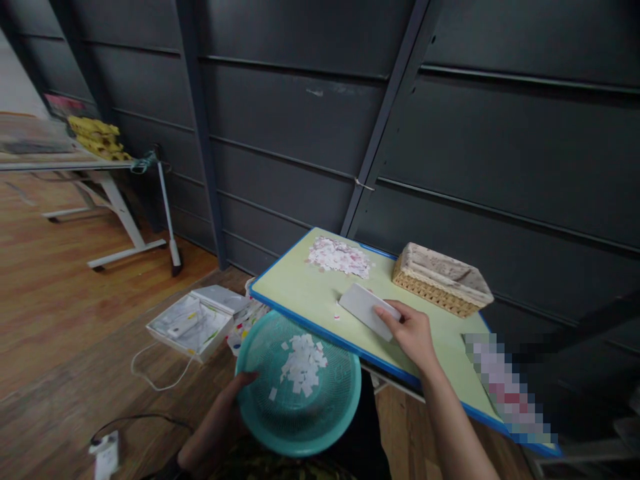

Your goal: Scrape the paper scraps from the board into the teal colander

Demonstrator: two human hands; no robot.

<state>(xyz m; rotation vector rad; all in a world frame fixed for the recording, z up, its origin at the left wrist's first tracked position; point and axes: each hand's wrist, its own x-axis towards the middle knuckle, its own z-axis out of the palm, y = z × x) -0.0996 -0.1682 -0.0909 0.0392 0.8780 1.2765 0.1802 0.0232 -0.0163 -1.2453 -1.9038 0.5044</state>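
Note:
My left hand (235,400) grips the left rim of a round teal plastic colander (345,400), with the thumb over the edge. A loose heap of small white paper pieces (303,363) lies inside it. The colander is just below the near edge of the yellow-green table (295,287). My right hand (410,330) is closed on one end of a flat, pale grey-white rectangular piece (367,310), low over the tabletop; whether it touches the surface I cannot tell. A few paper scraps (337,317) lie beside its left end. Further back on the table is a larger pile of paper pieces (337,257).
A lined wicker basket (440,280) stands at the table's back right. A blurred-out item (505,387) lies at the right end. On the floor are an open white box (193,327) and a power strip (105,457) with cords. Dark metal panels (295,120) rise behind.

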